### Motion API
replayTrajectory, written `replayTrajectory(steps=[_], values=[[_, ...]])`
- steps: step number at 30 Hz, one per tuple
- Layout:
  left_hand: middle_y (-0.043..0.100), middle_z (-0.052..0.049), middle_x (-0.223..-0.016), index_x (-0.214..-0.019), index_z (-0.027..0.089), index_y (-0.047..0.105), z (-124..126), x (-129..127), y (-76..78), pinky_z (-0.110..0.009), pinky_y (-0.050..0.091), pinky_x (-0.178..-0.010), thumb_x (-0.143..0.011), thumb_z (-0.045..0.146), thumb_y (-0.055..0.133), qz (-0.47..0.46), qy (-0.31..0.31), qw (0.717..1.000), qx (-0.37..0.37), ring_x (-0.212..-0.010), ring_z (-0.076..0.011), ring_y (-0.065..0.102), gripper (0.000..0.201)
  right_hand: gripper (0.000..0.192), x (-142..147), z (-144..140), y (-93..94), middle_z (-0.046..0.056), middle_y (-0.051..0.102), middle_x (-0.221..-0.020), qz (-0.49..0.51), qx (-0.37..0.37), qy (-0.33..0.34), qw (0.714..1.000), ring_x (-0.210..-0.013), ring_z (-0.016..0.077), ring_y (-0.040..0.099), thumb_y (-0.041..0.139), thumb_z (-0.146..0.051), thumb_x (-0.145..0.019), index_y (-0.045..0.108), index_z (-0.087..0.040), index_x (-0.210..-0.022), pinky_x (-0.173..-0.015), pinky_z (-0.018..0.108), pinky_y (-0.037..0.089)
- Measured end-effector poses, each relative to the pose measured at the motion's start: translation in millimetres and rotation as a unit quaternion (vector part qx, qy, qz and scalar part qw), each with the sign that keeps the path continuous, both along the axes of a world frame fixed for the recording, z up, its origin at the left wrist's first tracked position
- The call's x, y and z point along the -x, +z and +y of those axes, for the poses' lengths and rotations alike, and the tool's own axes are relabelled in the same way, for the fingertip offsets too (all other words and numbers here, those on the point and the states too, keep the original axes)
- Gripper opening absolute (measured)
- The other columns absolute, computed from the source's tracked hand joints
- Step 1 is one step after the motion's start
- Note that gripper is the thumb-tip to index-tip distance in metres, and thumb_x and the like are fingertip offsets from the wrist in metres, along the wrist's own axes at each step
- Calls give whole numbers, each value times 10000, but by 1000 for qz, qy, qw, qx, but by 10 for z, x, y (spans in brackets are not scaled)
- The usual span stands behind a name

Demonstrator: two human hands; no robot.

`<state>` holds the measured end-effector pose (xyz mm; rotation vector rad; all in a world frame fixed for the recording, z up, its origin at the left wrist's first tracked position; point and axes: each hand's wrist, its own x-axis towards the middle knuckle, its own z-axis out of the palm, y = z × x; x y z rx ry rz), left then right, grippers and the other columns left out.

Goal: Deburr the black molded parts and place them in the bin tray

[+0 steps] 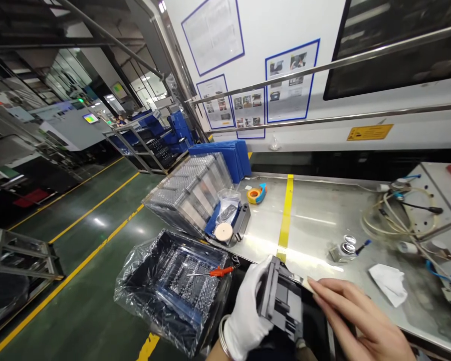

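Observation:
My left hand, in a white glove with a band at the wrist, is closed around a dark grey moulded plastic part with slots and ribs. The part is tilted up above the bench's front edge. My bare right hand is beside its right side, thumb and fingers pinched together. Something small and pale shows at those fingertips; what it is I cannot make out. Left of the gloved hand, a red-handled screwdriver lies over a black bin lined with clear plastic, which contains clear ribbed trays.
On the metal bench are an orange-and-blue tape dispenser, a small bottle with a metal lid, a crumpled white wipe and coiled hoses. Stacked clear trays stand at the left. A metal rail crosses the machine front.

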<state>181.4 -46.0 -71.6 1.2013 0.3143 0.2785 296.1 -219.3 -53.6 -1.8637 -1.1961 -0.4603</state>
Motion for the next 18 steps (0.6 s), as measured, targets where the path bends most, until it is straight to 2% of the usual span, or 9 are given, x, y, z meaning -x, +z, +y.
replayTrajectory(steps=[3,8,10,12,14,16,18], values=[[632,-120,-1275,-1247,197,674,21,41,16,-431,261,-1208,-757,415,756,7,7,999,-40,-1321,-353,471,542,227,-22,-41,3,26,699,-928,-16,28,-31,999,-815,113,708,524,-281,-983,679,-240,-1145,-721,150,557],[618,-118,-1299,-1251,211,670,7,48,-16,-435,288,-1190,-784,434,730,14,20,994,-111,-1294,-348,490,521,210,-75,-81,35,25,719,-910,-8,15,12,1000,-801,104,716,541,-264,-966,707,-243,-1093,-725,120,552],[659,-114,-1213,-1214,204,689,1,0,49,-450,326,-1156,-866,496,622,41,-17,990,-132,-1201,-320,552,460,194,-95,-76,53,20,739,-897,18,-1,-7,1000,-782,103,725,560,-294,-960,729,-245,-1040,-722,102,541],[698,-118,-1050,-1094,181,736,9,-45,152,-462,389,-1085,-953,536,445,68,-74,984,-149,-1058,-294,607,481,235,-103,-58,75,5,743,-801,111,-14,2,994,-704,108,723,569,-384,-955,747,-240,-901,-666,96,538],[705,-118,-994,-1036,172,752,38,-56,238,-439,421,-1033,-941,523,486,66,-130,972,-184,-1017,-288,616,451,426,-91,-37,91,-7,665,-608,265,16,42,963,-545,112,656,550,-534,-938,707,-215,-703,-542,122,523],[697,-111,-1111,-1149,179,722,85,-28,266,-393,418,-1035,-854,434,665,17,-154,965,-210,-1095,-291,607,394,605,-65,-22,85,-23,493,-479,404,62,74,910,-425,93,483,496,-688,-901,623,-191,-580,-419,160,442],[668,-103,-1222,-1297,199,647,130,18,240,-373,406,-1058,-805,353,731,-28,-170,959,-223,-1158,-288,596,522,660,-38,-16,54,-34,394,-500,473,96,91,871,-450,82,360,463,-754,-877,580,-180,-574,-404,182,371]])
